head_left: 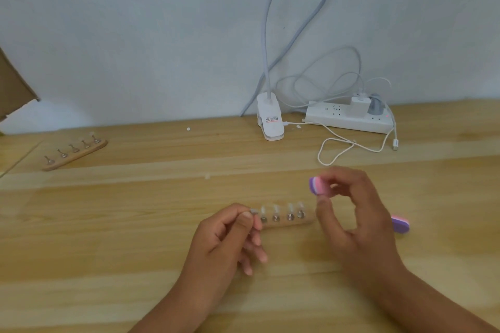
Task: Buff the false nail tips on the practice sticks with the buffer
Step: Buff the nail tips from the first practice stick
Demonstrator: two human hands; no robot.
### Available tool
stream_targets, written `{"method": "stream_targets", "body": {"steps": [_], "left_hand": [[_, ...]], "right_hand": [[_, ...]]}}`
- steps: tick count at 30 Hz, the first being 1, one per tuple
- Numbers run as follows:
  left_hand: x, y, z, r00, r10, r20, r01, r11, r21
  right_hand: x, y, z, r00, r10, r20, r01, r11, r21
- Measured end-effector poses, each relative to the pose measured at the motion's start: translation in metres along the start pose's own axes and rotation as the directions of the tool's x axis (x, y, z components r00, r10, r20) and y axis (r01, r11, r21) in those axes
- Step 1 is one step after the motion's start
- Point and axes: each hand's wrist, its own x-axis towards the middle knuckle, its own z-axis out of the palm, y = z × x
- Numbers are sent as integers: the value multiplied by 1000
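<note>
One practice stick [253, 211] pinched, buffer [315, 185] raised.
The right hand [349, 213] grips the small foam buffer between thumb and fingertips above the wooden holder [300, 223] on the desk [135, 224]; the left hand [227, 235] pinches the stick at the holder's left end. The false nail tips [276, 208] seem light and brittle: hold the stem, press softly.

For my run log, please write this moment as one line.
left hand pinches practice stick | right hand grips buffer | buffer apart from stick
</note>
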Motion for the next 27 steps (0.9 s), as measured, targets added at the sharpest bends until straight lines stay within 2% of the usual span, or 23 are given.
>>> {"method": "stream_targets", "body": {"steps": [3, 6, 8, 11, 13, 15, 20, 23, 25, 27], "left_hand": [[6, 2, -14, 980, 25, -195, -20, 999, 30], [16, 1, -27, 944, -14, -330, 13, 1000, -6], [19, -1, -30, 933, -32, -358, 26, 999, -22], [16, -6, -28, 942, -16, -334, 26, 999, 24], [15, -9, -27, 946, -21, -323, 35, 999, 39], [16, -11, -29, 945, -28, -326, 38, 999, 25], [18, -10, -33, 946, -17, -324, 17, 1000, 0], [18, -12, -34, 945, -18, -325, 17, 1000, -4], [18, -13, -36, 942, -29, -335, 26, 1000, -13], [17, -12, -37, 940, -36, -338, 27, 999, -29]], "right_hand": [[22, -1, -7, 979, 199, 39, -201, 978, 64], [65, -4, 5, 907, 281, 313, -337, 931, 142], [92, -7, 36, 809, 302, 505, -351, 936, 3], [116, -11, 98, 674, 279, 684, -147, 958, -246], [121, -10, 134, 598, 217, 771, 79, 942, -326], [125, -7, 158, 547, 205, 811, 207, 906, -369], [133, 0, 183, 572, 119, 812, 391, 831, -397], [134, -3, 182, 540, 74, 838, 510, 763, -396], [135, -10, 174, 553, 38, 833, 523, 762, -382], [132, -16, 153, 613, 15, 790, 465, 802, -376]]}}
